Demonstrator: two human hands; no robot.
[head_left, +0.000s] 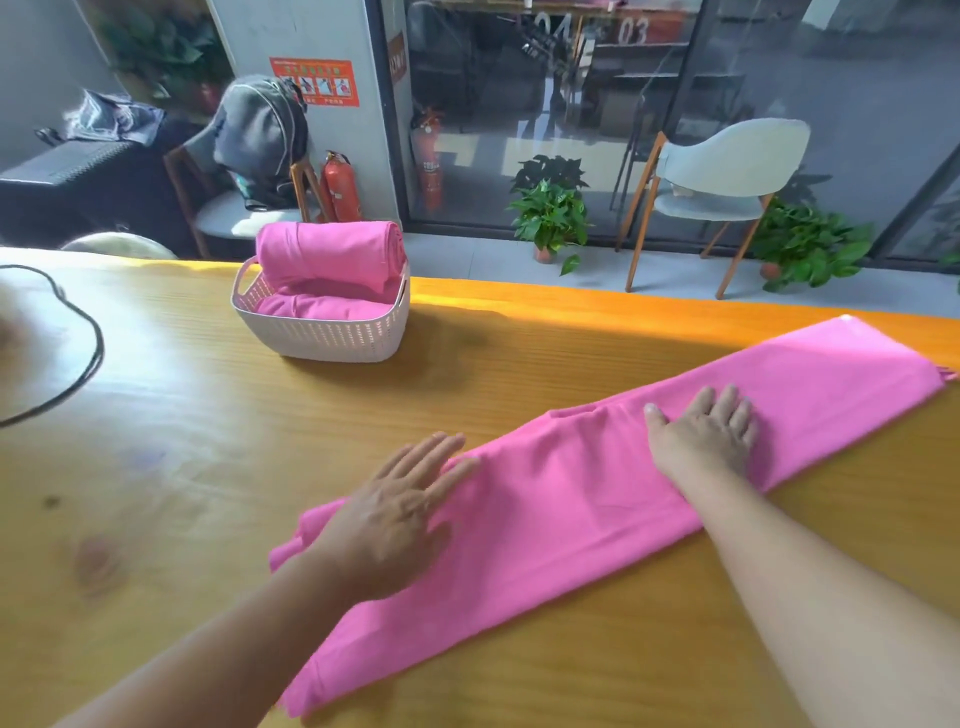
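A long pink cloth (571, 499), folded into a strip, lies slantwise on the wooden table (182, 441), from the near middle up to the far right edge. My left hand (400, 514) rests flat on its left part, fingers straight. Farther right, my right hand (706, 434) presses flat on the strip with fingers spread. A white perforated basket (322, 332) stands at the back of the table. It holds a rolled pink cloth (332, 252) on top of another pink cloth.
A black cable (78, 322) loops over the table's far left. Beyond the far edge stand a chair with a grey cap (254, 130), two red fire extinguishers (340, 187), potted plants (550, 213) and a pale chair (727, 176) before a glass wall.
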